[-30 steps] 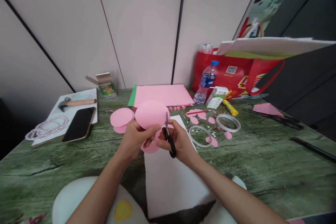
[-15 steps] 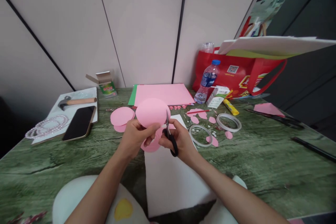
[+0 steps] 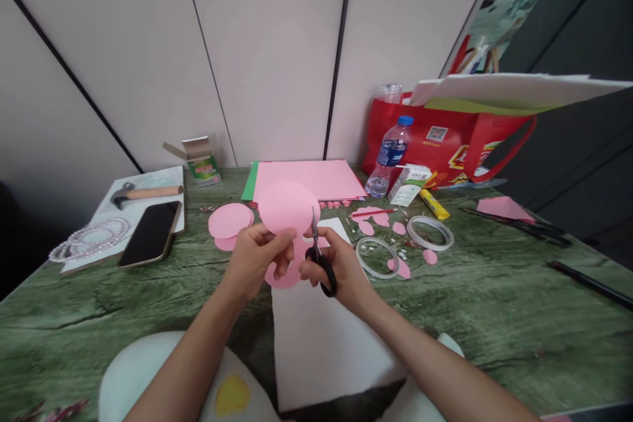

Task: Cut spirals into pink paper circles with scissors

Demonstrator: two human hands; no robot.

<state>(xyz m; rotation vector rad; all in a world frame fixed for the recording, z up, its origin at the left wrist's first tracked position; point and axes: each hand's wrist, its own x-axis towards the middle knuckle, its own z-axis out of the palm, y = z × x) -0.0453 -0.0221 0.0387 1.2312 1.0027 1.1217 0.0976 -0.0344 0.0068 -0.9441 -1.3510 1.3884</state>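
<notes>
A round piece of pink paper (image 3: 289, 206) is pinched at its lower edge by my left hand (image 3: 260, 256), thumb on top. My right hand (image 3: 340, 264) is closed on black-handled scissors (image 3: 320, 262), whose blades point up and stand against the right edge of the round paper. Below my hands, more pink paper (image 3: 284, 275) lies over a white sheet (image 3: 333, 336). To the left of my left hand, pink paper circles (image 3: 230, 221) overlap on the table. Small pink cut pieces (image 3: 366, 228) lie beyond my right hand.
Pink sheets (image 3: 306, 179) lie at the back. A hammer (image 3: 148, 193), phone (image 3: 151, 233) and bead string (image 3: 96, 239) are left. To the right are tape rolls (image 3: 431, 233), a glue stick (image 3: 435, 204), a water bottle (image 3: 391, 155), a small carton (image 3: 409, 184) and a red bag (image 3: 445, 138).
The round paper has risen slightly and turned a little in my left hand. The scissors have shifted slightly at its right edge, still in my right hand.
</notes>
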